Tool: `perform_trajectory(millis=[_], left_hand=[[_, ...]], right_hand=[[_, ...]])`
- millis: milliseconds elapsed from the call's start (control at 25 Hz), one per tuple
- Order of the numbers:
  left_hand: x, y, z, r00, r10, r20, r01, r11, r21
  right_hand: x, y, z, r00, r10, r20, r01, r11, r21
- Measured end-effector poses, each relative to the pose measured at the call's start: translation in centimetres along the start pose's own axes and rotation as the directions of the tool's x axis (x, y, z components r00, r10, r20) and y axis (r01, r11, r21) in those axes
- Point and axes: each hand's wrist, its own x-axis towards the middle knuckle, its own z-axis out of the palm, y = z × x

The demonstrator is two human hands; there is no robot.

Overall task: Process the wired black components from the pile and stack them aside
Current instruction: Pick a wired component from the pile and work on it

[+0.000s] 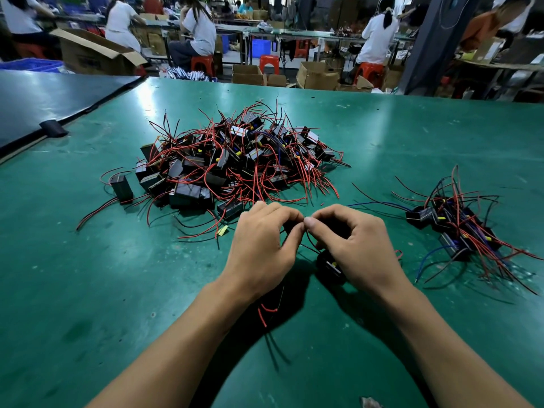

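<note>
**Head view: working one lead just in front of the pile**

Pinching a thin black lead (308, 240) between the curled fingertips of the left hand (262, 245) and the right hand (353, 248), thumbs nearly meeting, just on the near side of the pile (235, 160). Cradling its black component (331, 267) under the right thumb, low over the green table (88, 260); touching it or not, impossible to tell. Probably twisting or straightening the lead. Doing it well: gripping close on both sides of the worked spot, turning gently without tugging at the body, steering clear of red wires (206, 231) trailing from the pile's near edge. Then setting it on the finished stack (459, 228), right of the pile and well apart.
</note>
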Motion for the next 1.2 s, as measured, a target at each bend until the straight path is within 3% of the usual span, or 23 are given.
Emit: perform_trajectory(millis=[160, 360, 440, 600, 680, 800, 1200], left_hand=[[0.0, -0.2, -0.1, 0.996, 0.093, -0.004, -0.091, 0.986, 0.137], [-0.1, -0.4, -0.2, 0.992, 0.127, -0.014, -0.124, 0.98, 0.155], [-0.1, -0.3, -0.2, 0.993, 0.118, 0.0, -0.116, 0.981, 0.154], [-0.1, -0.5, -0.3, 0.998, 0.07, 0.003, -0.07, 0.991, 0.116], [0.0, -0.5, -0.4, 0.998, 0.056, 0.017, -0.058, 0.992, 0.11], [0.0, -0.5, -0.4, 0.999, 0.04, 0.033, -0.043, 0.995, 0.092], [0.0, -0.6, -0.3, 0.998, 0.051, 0.045, -0.054, 0.996, 0.077]], right_hand=[[0.0, -0.3, 0.1, 1.0, 0.001, -0.03, -0.002, 0.999, -0.046], [0.4, -0.4, 0.9, 0.972, 0.233, 0.016, -0.234, 0.969, 0.079], [0.5, -0.1, 0.8, 0.966, 0.255, 0.031, -0.257, 0.962, 0.093], [0.2, 0.0, -0.1, 0.999, -0.038, 0.005, 0.039, 0.999, -0.023], [0.3, 0.5, -0.8, 0.978, -0.203, 0.043, 0.206, 0.974, -0.096], [0.6, 1.3, -1.4, 0.942, -0.325, 0.086, 0.335, 0.928, -0.166], [1.0, 2.6, -1.1, 0.929, -0.36, 0.081, 0.369, 0.916, -0.155]])
